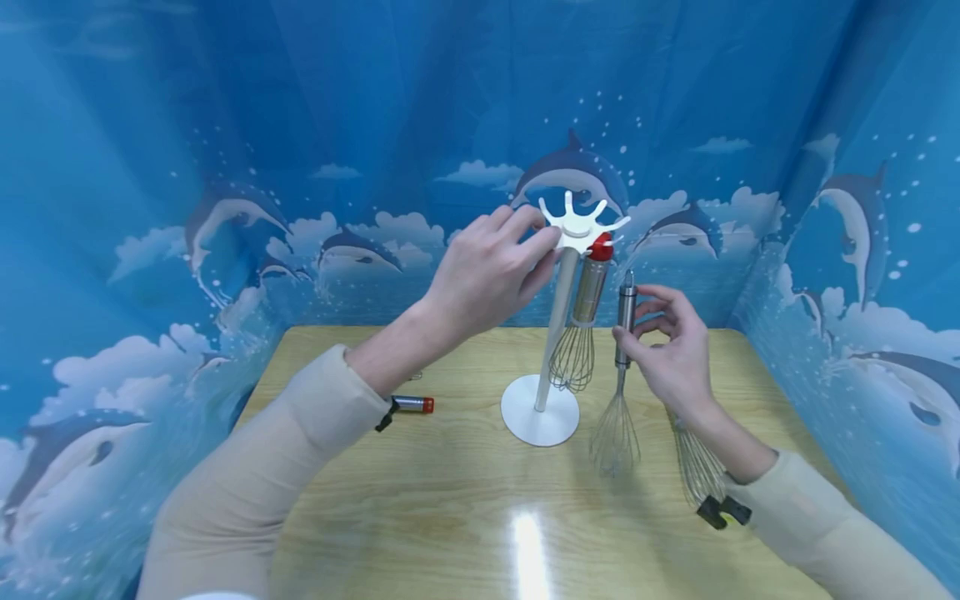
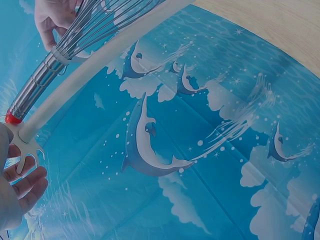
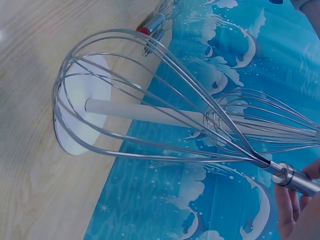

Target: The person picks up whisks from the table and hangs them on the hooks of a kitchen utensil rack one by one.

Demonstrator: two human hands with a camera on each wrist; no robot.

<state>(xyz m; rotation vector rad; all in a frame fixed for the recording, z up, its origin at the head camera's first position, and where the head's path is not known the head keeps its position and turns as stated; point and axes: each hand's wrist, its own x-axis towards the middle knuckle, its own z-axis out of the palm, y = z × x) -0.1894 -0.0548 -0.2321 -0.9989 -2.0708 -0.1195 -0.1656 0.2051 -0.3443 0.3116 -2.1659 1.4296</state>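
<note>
A white whisk stand with a round base [image 1: 528, 427] and a crown of hooks [image 1: 578, 225] stands upright on the table. My left hand [image 1: 483, 271] grips the left side of that crown, its fingers curled about the hooks. From a right-hand hook hangs a whisk with a red-ended metal handle [image 1: 592, 287], its wires pointing down beside the pole. Right of it, my right hand [image 1: 678, 350] pinches the metal handle of a second whisk [image 1: 627, 321] between thumb and fingers. This whisk is held upright, wires down [image 3: 172, 155], with the loop at its top close below hook height.
Another whisk [image 1: 697, 458] lies on the wooden table [image 1: 420, 500], partly behind my right wrist. At the left, a red-ended whisk handle [image 1: 414, 404] shows past my left sleeve; a metal loop lies beside it in the right wrist view. Blue dolphin-print curtains [image 1: 420, 100] surround the table.
</note>
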